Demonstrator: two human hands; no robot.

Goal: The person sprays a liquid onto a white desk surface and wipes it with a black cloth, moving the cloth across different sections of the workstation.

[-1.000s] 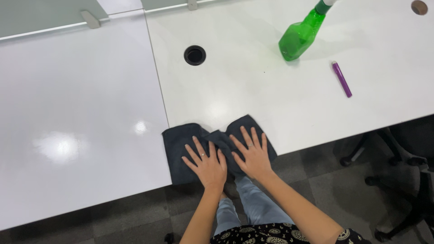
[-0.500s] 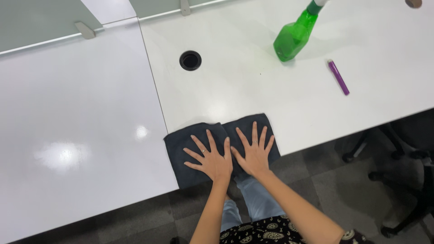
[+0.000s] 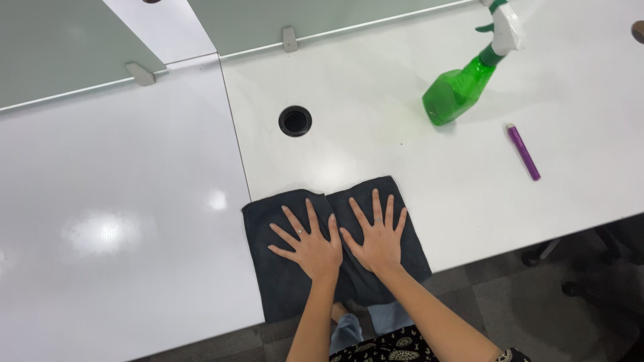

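Note:
A dark grey cloth (image 3: 268,228) lies flat on the white desk (image 3: 402,161), with its near part hanging over the front edge. My left hand (image 3: 307,241) rests palm down on the cloth's left half, fingers spread. Beside it, my right hand (image 3: 377,236) presses flat on the right half, fingers also spread, a ring on one finger. Neither hand grips anything. The two thumbs nearly touch over a fold in the middle of the cloth.
A green spray bottle (image 3: 463,84) lies tilted at the back right, and a purple pen (image 3: 523,151) lies to its right. A round black cable hole (image 3: 295,121) sits behind the cloth. Frosted dividers (image 3: 67,47) line the back. An office chair base (image 3: 590,268) stands at lower right.
Both hands have slid a little forward on the cloth, smoothing it flat. The view has tilted up, showing more of the dividers and the sprayer head.

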